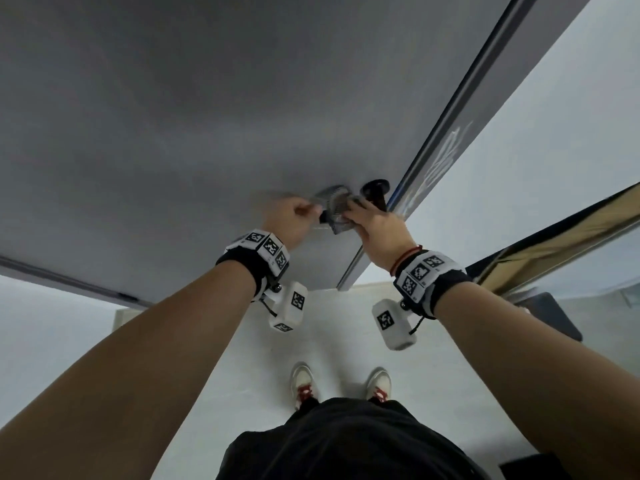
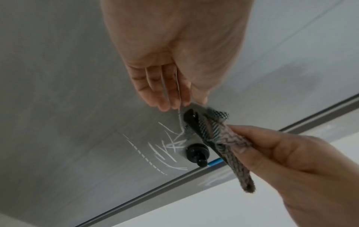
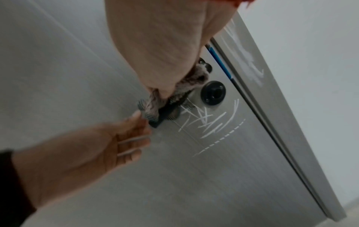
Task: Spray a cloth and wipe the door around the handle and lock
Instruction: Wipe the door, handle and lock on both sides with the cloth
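The grey door [image 1: 207, 116] carries a black lever handle [image 2: 191, 118] and, beside it, a round black lock [image 2: 197, 151]. A grey patterned cloth [image 2: 231, 141] is draped over the handle. My right hand [image 1: 374, 223] grips the cloth around the handle, fingers curled, as the right wrist view confirms [image 3: 165, 86]. My left hand [image 2: 170, 101] is at the handle's free end with straight fingers, its thumb tip touching the cloth's edge [image 3: 143, 107]. White scribble marks [image 3: 207, 121] cover the door below the lock [image 3: 212, 92].
The door's metal edge and frame [image 1: 450, 109] run to the right, with more white marks [image 1: 446, 150] and a blue strip [image 3: 219, 61]. A white wall [image 1: 554, 116] is beyond. My shoes [image 1: 304, 382] stand on a pale floor; a dark mat [image 1: 554, 313] lies right.
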